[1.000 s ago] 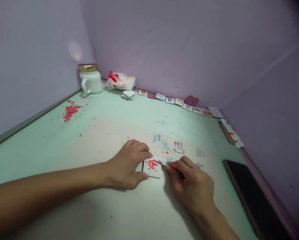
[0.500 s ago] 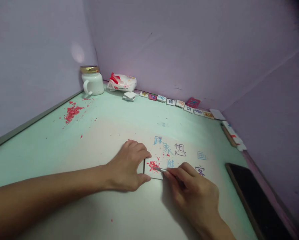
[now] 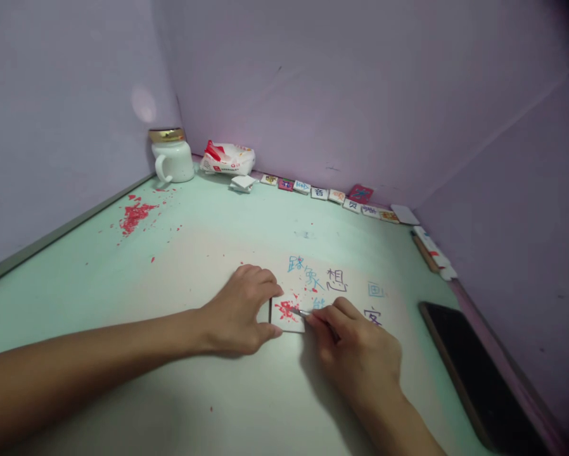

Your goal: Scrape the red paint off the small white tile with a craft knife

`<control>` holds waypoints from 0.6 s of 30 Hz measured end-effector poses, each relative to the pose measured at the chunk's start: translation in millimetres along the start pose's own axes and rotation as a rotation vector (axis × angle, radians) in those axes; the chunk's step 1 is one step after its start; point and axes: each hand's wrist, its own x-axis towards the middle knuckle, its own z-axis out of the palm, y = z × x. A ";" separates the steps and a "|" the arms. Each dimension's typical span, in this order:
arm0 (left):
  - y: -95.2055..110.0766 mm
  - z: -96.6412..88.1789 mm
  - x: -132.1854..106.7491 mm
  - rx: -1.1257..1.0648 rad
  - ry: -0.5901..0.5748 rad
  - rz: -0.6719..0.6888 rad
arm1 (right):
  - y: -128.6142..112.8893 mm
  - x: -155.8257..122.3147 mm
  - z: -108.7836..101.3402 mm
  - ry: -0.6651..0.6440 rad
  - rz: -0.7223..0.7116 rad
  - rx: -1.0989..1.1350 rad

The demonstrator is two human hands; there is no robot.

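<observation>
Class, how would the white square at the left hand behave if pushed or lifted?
The white square looks stiff: its edges are straight. Lying flat, it would probably slide, not roll. The red crumbs on top would likely spill if tilted.

Across the middle of the tabletop (image 3: 208,215) I see a broad lane, wide enough for a hand, between the row of small cards (image 3: 319,193) by the back wall (image 3: 313,95) and the two working hands. The left hand (image 3: 249,310) and its forearm (image 3: 99,354) bar the near left. The right hand (image 3: 360,348) and its thin metal tool (image 3: 304,313) block the right side of the small tile (image 3: 284,324); between the wrists an open wedge leads up to it. A phone (image 3: 479,373) narrows the right flank. The mug (image 3: 174,161) and packet (image 3: 230,159) crowd the far left corner, red crumbs (image 3: 135,216) before them.
</observation>
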 end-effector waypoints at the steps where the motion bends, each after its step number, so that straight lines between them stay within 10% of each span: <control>1: 0.2 -0.3 -0.1 0.003 0.002 0.001 | -0.4 -0.2 0.5 0.006 0.002 -0.003; 18: 0.4 -1.5 -0.4 0.030 -0.028 -0.004 | 17.2 10.7 13.4 0.186 0.133 0.078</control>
